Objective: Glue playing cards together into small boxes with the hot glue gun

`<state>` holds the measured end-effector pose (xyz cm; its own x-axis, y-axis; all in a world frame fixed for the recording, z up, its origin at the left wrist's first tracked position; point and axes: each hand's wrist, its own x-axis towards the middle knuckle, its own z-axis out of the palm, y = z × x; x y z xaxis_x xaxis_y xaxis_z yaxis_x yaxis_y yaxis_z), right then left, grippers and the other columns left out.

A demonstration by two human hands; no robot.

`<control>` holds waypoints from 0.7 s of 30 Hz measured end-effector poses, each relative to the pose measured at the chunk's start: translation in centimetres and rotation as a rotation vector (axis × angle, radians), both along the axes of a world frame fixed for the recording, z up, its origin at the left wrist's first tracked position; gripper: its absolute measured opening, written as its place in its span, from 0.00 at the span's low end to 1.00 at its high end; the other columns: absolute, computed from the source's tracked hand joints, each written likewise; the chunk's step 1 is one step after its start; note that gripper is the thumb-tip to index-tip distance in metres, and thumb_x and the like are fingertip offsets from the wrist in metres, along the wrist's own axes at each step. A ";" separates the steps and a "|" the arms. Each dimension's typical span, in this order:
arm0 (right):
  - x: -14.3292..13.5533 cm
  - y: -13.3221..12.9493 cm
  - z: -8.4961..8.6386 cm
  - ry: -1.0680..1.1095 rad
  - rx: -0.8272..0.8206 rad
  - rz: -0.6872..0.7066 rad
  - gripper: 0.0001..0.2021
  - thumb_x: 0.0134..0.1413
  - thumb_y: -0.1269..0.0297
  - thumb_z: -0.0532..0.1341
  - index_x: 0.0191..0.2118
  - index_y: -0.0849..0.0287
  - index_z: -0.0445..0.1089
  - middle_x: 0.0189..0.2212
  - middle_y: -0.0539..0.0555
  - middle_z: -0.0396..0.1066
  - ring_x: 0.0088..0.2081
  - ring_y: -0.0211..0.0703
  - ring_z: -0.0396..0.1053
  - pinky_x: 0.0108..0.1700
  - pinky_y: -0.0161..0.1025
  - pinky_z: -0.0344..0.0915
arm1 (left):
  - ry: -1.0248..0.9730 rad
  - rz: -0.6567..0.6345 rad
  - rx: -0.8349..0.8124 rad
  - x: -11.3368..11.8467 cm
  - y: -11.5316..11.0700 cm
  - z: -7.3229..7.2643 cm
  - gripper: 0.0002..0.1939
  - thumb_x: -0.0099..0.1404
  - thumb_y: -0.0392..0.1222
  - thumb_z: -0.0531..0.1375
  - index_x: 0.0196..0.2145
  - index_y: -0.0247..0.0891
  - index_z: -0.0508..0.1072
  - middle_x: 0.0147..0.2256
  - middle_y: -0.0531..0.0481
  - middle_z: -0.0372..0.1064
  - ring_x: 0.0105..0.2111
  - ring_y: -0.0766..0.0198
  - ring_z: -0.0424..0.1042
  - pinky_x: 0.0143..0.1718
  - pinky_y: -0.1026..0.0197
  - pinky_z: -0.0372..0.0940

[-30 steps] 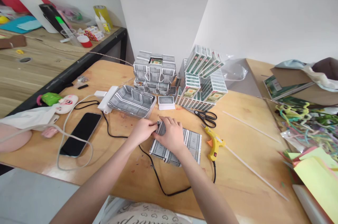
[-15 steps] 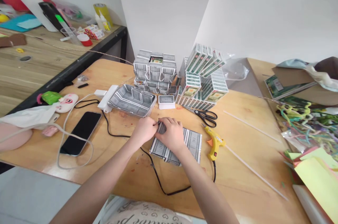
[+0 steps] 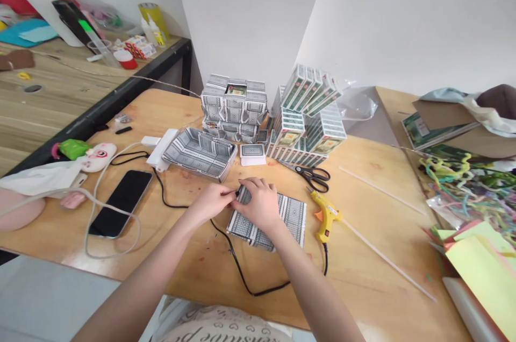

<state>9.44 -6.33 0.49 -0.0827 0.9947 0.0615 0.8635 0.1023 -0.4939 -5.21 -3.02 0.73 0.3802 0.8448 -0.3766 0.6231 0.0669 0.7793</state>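
Left hand (image 3: 213, 200)'s fingertips look pinched on the left edge of the card-covered panel (image 3: 293, 215); right hand (image 3: 261, 203), half-curled, is closer, lying right on top. Panel pokes out rightward from under it, long axis sideways-ish I guess.

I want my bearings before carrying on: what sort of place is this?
Probably an indoor craft workspace. A yellow glue gun and black-handled scissors lie on the table, and a heap of fuzzy coloured strands sits at the picture's right edge.
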 end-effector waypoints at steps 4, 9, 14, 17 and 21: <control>0.0 -0.1 0.1 -0.022 0.002 0.017 0.23 0.44 0.54 0.59 0.49 0.54 0.65 0.47 0.53 0.68 0.46 0.47 0.62 0.46 0.44 0.54 | -0.111 0.089 -0.155 -0.5 0.0 -0.3 0.14 0.53 0.45 0.54 0.21 0.34 0.73 0.18 0.52 0.67 0.25 0.62 0.68 0.27 0.64 0.59; 0.2 -0.3 0.3 -0.051 -0.001 0.079 0.30 0.42 0.49 0.59 0.52 0.57 0.62 0.50 0.56 0.66 0.48 0.50 0.60 0.47 0.46 0.53 | 0.007 0.065 0.000 -0.2 -0.2 -0.3 0.17 0.54 0.48 0.54 0.17 0.33 0.71 0.15 0.54 0.62 0.21 0.66 0.62 0.23 0.66 0.53; 0.2 -0.4 0.5 -0.051 0.014 0.112 0.30 0.43 0.51 0.58 0.53 0.59 0.61 0.51 0.57 0.65 0.48 0.51 0.58 0.48 0.47 0.52 | 0.089 0.086 0.112 0.2 -0.9 -0.1 0.19 0.56 0.48 0.52 0.15 0.33 0.68 0.14 0.56 0.57 0.20 0.69 0.56 0.22 0.66 0.48; 0.1 -0.5 0.6 -0.053 0.017 0.119 0.30 0.43 0.52 0.57 0.54 0.60 0.60 0.50 0.56 0.65 0.48 0.52 0.58 0.48 0.47 0.52 | 0.059 0.117 0.124 0.4 -1.3 -0.1 0.18 0.56 0.47 0.52 0.16 0.33 0.69 0.15 0.55 0.60 0.20 0.68 0.58 0.23 0.66 0.49; 0.1 -0.5 0.8 -0.060 0.012 0.124 0.30 0.43 0.55 0.56 0.54 0.61 0.59 0.50 0.57 0.65 0.48 0.53 0.58 0.47 0.47 0.52 | 0.082 0.161 0.157 0.6 -1.9 -0.2 0.18 0.58 0.47 0.51 0.20 0.32 0.72 0.19 0.52 0.66 0.22 0.66 0.62 0.24 0.66 0.51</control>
<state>9.50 -6.88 1.31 -0.2087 0.9759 0.0641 0.8718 0.2154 -0.4399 -4.56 -4.87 0.53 0.2094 0.9428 -0.2596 0.6759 0.0523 0.7352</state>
